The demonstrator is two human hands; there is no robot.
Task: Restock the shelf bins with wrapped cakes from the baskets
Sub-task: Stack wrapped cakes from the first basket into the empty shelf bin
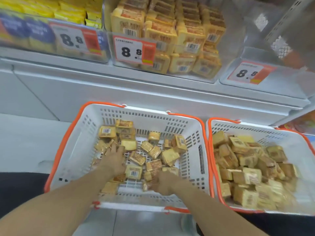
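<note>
Two white baskets with orange handles stand below the shelf. The left basket (81,150) holds several scattered wrapped cakes (170,156), with its floor showing between them. Both my hands reach into it. My left hand (114,159) lies with its fingers spread on cakes at the basket's left side. My right hand (165,182) is curled over a wrapped cake (148,185) near the front; it is blurred. The right basket (255,132) is heaped with cakes. Above, a clear shelf bin (196,76) is stacked with the same cakes.
A bin of yellow packs (51,12) stands on the shelf at the left. At the right a clear bin (293,86) looks empty. Price tags reading 8.8 (129,51) hang on the bin fronts. A white cabinet edge (153,92) runs between shelf and baskets.
</note>
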